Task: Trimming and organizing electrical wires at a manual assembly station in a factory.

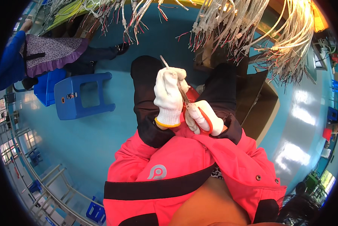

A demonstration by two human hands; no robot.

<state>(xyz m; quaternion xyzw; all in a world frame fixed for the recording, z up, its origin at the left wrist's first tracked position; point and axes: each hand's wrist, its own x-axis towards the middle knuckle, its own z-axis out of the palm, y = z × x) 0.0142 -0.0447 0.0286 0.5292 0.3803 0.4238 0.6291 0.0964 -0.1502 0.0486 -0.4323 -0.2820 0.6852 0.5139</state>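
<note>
Head view: my gloved left hand (167,92) pinches what looks like a pale cable (164,61) in front of me; my gloved right hand (198,115) grips red-handled scissors (209,122). Hanging cables (218,32) already show splayed wires; whether mine's trimmed, I can't tell.

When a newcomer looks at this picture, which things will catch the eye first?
The bright pink jacket fills the lower middle. Above it, the white-gloved right hand holds red-handled scissors, near the gloved left hand. Bundles of clear-sheathed cables with thin wire ends hang along the top, thickest at right.
</note>
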